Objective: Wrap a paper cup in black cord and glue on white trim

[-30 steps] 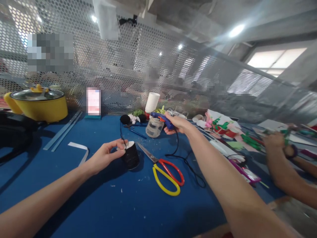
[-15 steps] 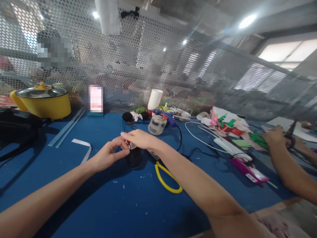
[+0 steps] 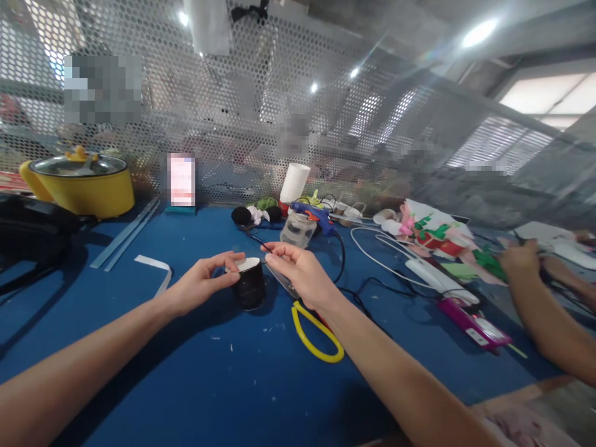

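Note:
My left hand (image 3: 202, 284) grips the top of a black spool (image 3: 249, 285) with a white cap, which stands on the blue table (image 3: 200, 372). My right hand (image 3: 302, 274) hovers just right of the spool, fingers pinched on a thin black thread that runs up from it. Under my right wrist lie scissors (image 3: 313, 328) with yellow and red handles. The blue glue gun (image 3: 313, 215) rests at the back, beside a clear jar (image 3: 298, 229), its black cord trailing forward.
A yellow pot (image 3: 79, 185) with a lid stands at the far left by a black bag (image 3: 28, 233). White cup (image 3: 295, 182), pompoms, paper scraps and a purple tool (image 3: 475, 323) lie about. Another person's arm (image 3: 540, 313) works at the right. A perforated metal screen backs the table.
My right hand put the glue gun down at the back, came to the spool, and now draws thread off to the right. The left hand stayed on the spool.

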`<move>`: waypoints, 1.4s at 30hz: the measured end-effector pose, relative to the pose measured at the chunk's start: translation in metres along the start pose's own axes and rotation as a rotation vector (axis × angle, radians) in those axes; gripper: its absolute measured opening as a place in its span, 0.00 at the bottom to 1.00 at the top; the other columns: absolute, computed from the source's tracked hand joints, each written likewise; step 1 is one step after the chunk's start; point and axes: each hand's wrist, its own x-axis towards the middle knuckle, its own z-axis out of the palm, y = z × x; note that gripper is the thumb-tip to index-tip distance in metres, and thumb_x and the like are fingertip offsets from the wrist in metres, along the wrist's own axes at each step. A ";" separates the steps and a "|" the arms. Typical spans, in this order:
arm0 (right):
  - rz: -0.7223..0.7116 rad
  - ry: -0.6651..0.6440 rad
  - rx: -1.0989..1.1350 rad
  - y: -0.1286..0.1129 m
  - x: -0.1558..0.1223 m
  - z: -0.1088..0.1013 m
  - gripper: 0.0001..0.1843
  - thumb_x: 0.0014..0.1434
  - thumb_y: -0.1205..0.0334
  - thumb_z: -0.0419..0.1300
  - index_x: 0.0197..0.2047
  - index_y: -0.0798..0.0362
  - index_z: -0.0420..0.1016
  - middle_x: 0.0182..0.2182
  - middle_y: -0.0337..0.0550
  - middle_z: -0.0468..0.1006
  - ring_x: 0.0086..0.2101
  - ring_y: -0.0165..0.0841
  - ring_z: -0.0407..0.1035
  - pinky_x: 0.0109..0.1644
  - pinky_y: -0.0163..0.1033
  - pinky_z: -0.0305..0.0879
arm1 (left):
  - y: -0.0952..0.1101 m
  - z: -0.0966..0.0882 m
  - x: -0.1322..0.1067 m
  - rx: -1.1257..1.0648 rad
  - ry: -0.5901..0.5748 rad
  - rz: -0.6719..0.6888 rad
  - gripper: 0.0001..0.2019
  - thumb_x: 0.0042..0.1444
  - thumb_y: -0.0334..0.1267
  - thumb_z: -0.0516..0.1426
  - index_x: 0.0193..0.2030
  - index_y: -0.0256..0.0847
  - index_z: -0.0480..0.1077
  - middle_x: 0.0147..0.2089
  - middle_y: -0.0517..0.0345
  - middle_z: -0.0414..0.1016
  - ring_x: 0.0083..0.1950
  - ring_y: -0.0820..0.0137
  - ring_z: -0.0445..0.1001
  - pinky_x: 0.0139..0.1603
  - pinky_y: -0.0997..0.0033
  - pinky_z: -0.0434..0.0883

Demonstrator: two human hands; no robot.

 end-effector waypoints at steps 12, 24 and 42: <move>-0.061 0.031 -0.065 0.024 0.003 -0.002 0.08 0.49 0.57 0.58 0.28 0.54 0.67 0.41 0.46 0.73 0.33 0.29 0.68 0.39 0.37 0.63 | 0.002 -0.004 0.002 -0.001 -0.063 -0.016 0.08 0.51 0.41 0.56 0.28 0.39 0.65 0.60 0.50 0.63 0.62 0.61 0.56 0.62 0.55 0.48; -0.089 -0.006 0.005 0.028 0.006 0.004 0.06 0.50 0.59 0.57 0.28 0.52 0.66 0.41 0.47 0.75 0.40 0.33 0.69 0.46 0.41 0.63 | 0.002 -0.009 0.003 -0.032 -0.109 -0.044 0.09 0.50 0.43 0.57 0.29 0.39 0.67 0.63 0.52 0.57 0.61 0.56 0.57 0.60 0.54 0.51; -0.155 0.082 -0.198 0.025 0.006 0.009 0.09 0.50 0.56 0.57 0.27 0.53 0.66 0.27 0.39 0.72 0.27 0.30 0.66 0.32 0.36 0.63 | 0.002 -0.016 0.004 0.081 -0.106 -0.049 0.08 0.51 0.43 0.55 0.29 0.40 0.66 0.63 0.52 0.58 0.61 0.58 0.58 0.59 0.57 0.53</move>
